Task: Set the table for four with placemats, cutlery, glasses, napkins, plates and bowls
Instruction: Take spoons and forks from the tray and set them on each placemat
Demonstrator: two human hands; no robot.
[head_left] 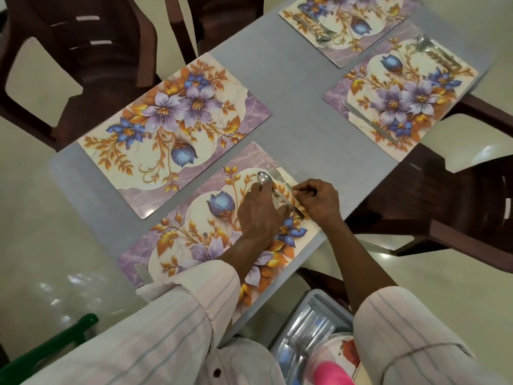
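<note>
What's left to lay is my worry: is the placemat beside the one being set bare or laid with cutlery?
Bare. The placemat shows only its flower print; no fork, spoon or knife lies on it.

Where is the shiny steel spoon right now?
Head view, far-right end of the nearest floral placemat: the shiny steel spoon lies left of the steel fork, under the fingers of the left hand.
</note>
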